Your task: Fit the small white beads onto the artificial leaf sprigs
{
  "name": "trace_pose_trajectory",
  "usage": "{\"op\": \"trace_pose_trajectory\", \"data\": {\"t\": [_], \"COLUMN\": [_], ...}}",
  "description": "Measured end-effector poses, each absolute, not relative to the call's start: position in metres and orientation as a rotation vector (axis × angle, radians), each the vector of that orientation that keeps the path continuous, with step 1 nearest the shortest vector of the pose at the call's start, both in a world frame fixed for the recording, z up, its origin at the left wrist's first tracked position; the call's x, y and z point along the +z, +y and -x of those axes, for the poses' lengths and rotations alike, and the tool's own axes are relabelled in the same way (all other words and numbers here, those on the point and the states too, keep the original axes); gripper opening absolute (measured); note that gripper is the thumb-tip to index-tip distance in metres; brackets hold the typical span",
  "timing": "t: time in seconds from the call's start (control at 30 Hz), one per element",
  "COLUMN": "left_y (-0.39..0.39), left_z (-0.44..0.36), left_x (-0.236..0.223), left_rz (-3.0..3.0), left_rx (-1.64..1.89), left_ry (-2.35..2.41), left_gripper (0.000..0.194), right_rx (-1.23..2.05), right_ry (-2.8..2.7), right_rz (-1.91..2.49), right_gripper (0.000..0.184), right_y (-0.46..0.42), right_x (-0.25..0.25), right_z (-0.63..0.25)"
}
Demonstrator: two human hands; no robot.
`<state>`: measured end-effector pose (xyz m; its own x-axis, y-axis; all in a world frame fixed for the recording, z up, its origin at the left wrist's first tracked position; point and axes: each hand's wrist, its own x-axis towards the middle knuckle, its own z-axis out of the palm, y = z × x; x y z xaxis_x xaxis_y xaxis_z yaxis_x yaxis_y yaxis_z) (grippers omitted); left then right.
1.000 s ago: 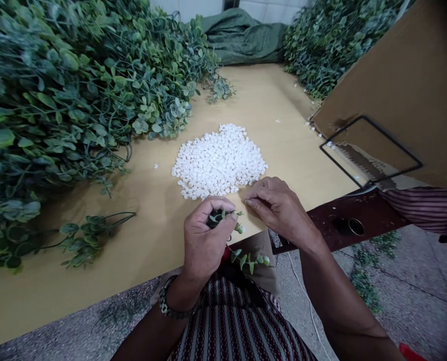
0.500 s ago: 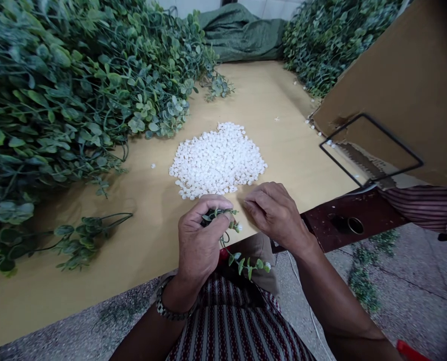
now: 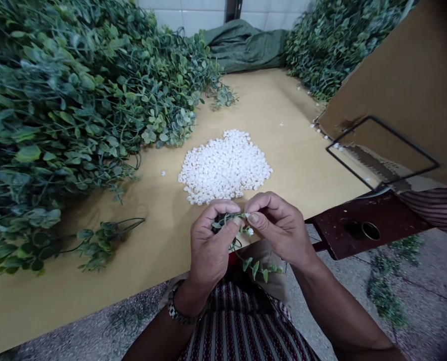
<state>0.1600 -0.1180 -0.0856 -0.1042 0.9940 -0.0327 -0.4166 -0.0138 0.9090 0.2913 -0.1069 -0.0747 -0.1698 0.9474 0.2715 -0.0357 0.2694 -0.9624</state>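
My left hand (image 3: 214,245) is closed around an artificial leaf sprig (image 3: 255,268), whose thin stems hang down past the table edge. Small white tips show on some of its stem ends. My right hand (image 3: 281,228) meets the left one, thumb and forefinger pinching a small white bead (image 3: 247,215) at the end of a stem. Just beyond both hands lies a heap of small white beads (image 3: 225,165) on the tan tabletop (image 3: 163,255).
Artificial foliage is piled high (image 3: 76,90) on the left, with more foliage (image 3: 321,50) at the back right. A cardboard sheet (image 3: 404,100) and a black wire frame (image 3: 381,153) stand at the right. Green cloth (image 3: 246,47) lies at the back. A loose sprig (image 3: 95,243) rests at left.
My right hand has moved left to the sprig, its pinch now at a stem tip. My left hand keeps its hold. The whole view has shifted slightly.
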Motion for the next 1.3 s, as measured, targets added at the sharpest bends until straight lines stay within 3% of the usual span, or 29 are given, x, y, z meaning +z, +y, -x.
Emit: {"op": "trace_pose_trajectory", "data": {"t": [0.3,0.93,1.3], "left_y": [-0.125,-0.123,-0.122], "left_z": [-0.165,-0.168,-0.168], "left_x": [-0.082,-0.081,-0.076], "left_rz": [-1.001,-0.926,-1.046], "left_rx": [1.413,1.471,1.487], "left_ry": [1.091,1.097,1.183], "left_gripper": [0.006,0.009,0.011], "right_rx": [1.045,1.377,1.240], "right_ry": [-1.448,-0.906,-1.030], "right_rz": [0.925,0.910,0.988], "right_gripper": [0.010,0.013,0.009], "right_y": [-0.109,-0.117,-0.119], "right_x": [-0.075,-0.093,-0.103], "right_z": [-0.295,-0.286,-0.285]}}
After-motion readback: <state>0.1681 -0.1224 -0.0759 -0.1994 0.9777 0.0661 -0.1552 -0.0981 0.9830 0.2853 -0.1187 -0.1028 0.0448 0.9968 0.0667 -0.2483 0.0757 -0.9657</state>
